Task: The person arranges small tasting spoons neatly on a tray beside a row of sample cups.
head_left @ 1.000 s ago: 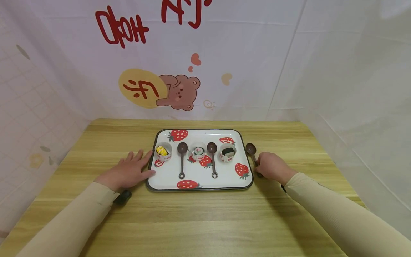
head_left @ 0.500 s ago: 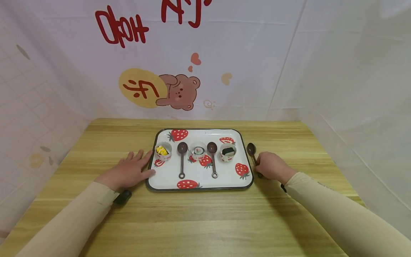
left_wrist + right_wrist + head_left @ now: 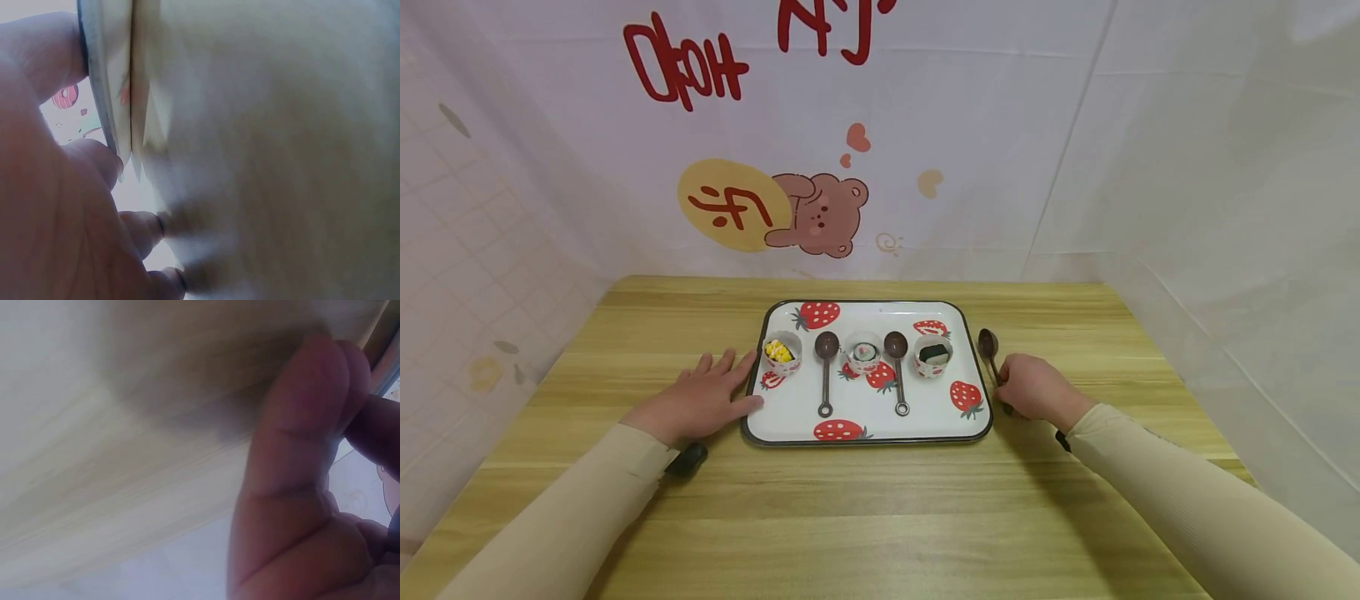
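Note:
A white enamel tray (image 3: pixel 865 425) with a strawberry print and a dark rim lies on the wooden table. My left hand (image 3: pixel 696 404) rests at its left rim, fingers spread, the thumb over the edge. In the left wrist view, thumb and forefinger are right at the rim. Right of the tray, my right hand (image 3: pixel 1037 387) pinches a brown spoon (image 3: pixel 988 343) by its handle, bowl away from me and tipped to one side. The handle is mostly hidden by the fingers (image 3: pixel 300 437).
On the tray stand three paper cups: one with yellow toy food (image 3: pixel 779 352), one with a round sushi roll (image 3: pixel 864 352), one with a dark-wrapped piece (image 3: pixel 933 356). Between them lie a brown spoon (image 3: pixel 826 375) and a second brown spoon (image 3: pixel 898 375). A printed curtain (image 3: pixel 962 167) hangs behind.
The spoon in my right hand has turned onto its side, its bowl shifting slightly away from me. My left hand, the tray and the things on it stay in place.

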Motion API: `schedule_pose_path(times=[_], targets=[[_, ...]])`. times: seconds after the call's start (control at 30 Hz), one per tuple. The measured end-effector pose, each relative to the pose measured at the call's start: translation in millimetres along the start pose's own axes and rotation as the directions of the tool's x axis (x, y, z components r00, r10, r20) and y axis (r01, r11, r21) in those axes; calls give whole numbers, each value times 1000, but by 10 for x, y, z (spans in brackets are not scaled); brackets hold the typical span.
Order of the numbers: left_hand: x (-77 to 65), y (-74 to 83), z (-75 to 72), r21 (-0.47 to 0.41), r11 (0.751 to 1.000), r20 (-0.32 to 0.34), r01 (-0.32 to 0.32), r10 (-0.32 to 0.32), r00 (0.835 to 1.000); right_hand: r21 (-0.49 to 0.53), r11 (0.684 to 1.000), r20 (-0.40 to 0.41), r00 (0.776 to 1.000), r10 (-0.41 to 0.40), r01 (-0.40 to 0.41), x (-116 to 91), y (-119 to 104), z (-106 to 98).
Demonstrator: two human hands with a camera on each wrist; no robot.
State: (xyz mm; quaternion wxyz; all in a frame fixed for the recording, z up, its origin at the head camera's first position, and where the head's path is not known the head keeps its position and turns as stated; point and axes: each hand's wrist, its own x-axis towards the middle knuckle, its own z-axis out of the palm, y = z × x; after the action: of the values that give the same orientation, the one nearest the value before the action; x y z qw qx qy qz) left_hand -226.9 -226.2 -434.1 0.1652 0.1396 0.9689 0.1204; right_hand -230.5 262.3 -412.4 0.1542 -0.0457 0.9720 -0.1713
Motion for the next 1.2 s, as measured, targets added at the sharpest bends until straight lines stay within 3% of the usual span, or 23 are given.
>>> schedule_pose_path(times=[0.43, 1.2], targets=[[8, 13, 3, 20, 1000, -5, -6, 6, 1000, -19, 999, -122, 992, -32, 30, 21, -9, 0], [-11, 34, -22, 19, 1000, 6, -7, 7, 1000, 86, 995, -144, 989, -44, 57, -74, -199, 8]])
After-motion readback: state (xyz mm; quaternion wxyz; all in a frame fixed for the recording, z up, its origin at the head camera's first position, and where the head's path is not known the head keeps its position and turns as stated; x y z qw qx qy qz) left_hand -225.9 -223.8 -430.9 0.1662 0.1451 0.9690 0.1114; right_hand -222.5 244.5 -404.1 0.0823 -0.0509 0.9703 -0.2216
